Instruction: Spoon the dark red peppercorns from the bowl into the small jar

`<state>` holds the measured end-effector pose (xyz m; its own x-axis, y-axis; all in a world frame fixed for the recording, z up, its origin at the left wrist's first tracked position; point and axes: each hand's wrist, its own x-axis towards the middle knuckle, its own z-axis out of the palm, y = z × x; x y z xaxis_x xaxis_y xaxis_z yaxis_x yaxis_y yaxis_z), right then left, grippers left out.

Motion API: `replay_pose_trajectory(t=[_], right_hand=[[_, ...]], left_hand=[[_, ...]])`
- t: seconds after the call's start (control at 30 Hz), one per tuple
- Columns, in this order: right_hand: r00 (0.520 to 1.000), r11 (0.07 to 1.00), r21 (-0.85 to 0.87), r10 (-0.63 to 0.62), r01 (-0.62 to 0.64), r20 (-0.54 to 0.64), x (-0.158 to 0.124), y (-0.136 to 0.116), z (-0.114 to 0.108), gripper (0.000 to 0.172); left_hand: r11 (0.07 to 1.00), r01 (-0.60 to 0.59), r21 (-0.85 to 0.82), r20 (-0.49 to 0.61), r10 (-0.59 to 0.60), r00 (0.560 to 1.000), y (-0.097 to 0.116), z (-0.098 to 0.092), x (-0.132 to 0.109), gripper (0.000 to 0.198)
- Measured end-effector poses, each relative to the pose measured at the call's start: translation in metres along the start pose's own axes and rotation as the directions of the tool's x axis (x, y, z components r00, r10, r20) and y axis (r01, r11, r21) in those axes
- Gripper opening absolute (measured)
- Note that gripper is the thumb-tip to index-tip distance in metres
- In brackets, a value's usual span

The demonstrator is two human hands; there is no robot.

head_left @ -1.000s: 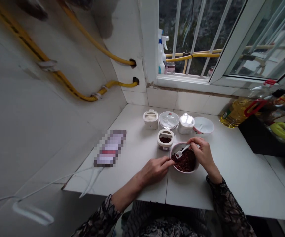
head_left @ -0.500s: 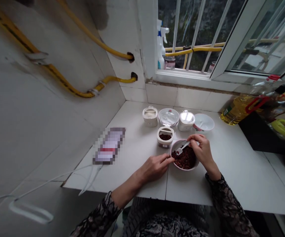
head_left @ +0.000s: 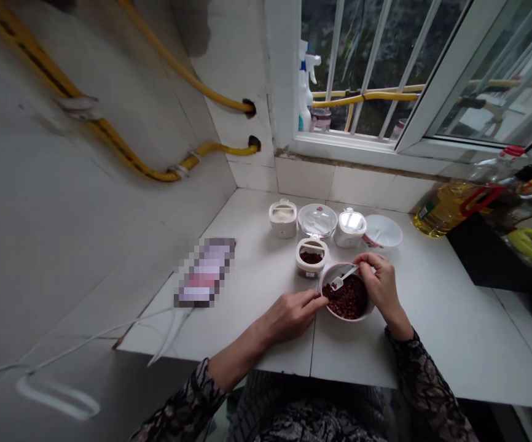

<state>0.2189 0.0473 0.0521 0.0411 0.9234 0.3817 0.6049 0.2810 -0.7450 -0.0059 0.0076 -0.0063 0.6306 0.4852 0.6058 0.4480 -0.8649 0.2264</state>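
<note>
A round bowl (head_left: 325,281) of dark red flakes (head_left: 346,302) stands on the counter in front of me. My left hand (head_left: 293,312) grips its left rim, thumb and fingers closed on the edge. Between the fingertips of my right hand (head_left: 379,281) is the handle of a small white spoon (head_left: 338,283). The spoon's scoop, with a few flakes on it, is over the flakes, inside the bowl. Just behind the bowl sits a white seasoning jar (head_left: 300,264), its lid up and dark red flakes inside.
Along the back stand a jar of pale contents (head_left: 283,228), a bowl (head_left: 317,232), a jar with its clear lid raised (head_left: 351,236) and a shallow white bowl (head_left: 392,235). A blurred phone (head_left: 205,273) with a cable lies left. An oil bottle (head_left: 441,207) and a black rack (head_left: 487,252) stand right.
The whole view has shifted slightly. Both hands keep their grips on the bowl and the spoon, with the scoop still over the flakes.
</note>
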Motion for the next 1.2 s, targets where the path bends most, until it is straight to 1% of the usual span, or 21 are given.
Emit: replay_pose_trajectory(t=[0.2,0.47,0.6,0.97,1.2], right_hand=[[1.0,1.0,-0.004,-0.004,0.004,-0.001,0.0003,0.001,0.0009,0.019],[0.999,0.997,-0.054,-0.049,0.049,-0.011,-0.0004,0.0035,0.0034,0.019],[0.996,0.993,-0.092,-0.081,0.078,-0.035,-0.0009,0.0045,0.0041,0.02],[0.989,0.975,-0.17,-0.149,0.143,-0.025,-0.0011,0.0031,0.0038,0.021],[0.986,0.971,-0.183,-0.163,0.155,-0.031,-0.001,0.002,0.0019,0.021]], left_hand=[[1.0,0.002,-0.003,0.007,-0.002,1.0,-0.0006,-0.0002,0.0001,0.03],[1.0,0.018,0.015,0.004,-0.018,1.0,0.0007,-0.0011,0.0004,0.03],[1.0,0.01,0.01,0.003,-0.01,1.0,0.0001,-0.0007,0.0007,0.032],[1.0,0.012,-0.002,0.009,-0.012,1.0,0.0008,-0.0015,0.0009,0.03],[1.0,0.011,0.0,0.009,-0.011,1.0,-0.0012,0.0007,-0.0013,0.032]])
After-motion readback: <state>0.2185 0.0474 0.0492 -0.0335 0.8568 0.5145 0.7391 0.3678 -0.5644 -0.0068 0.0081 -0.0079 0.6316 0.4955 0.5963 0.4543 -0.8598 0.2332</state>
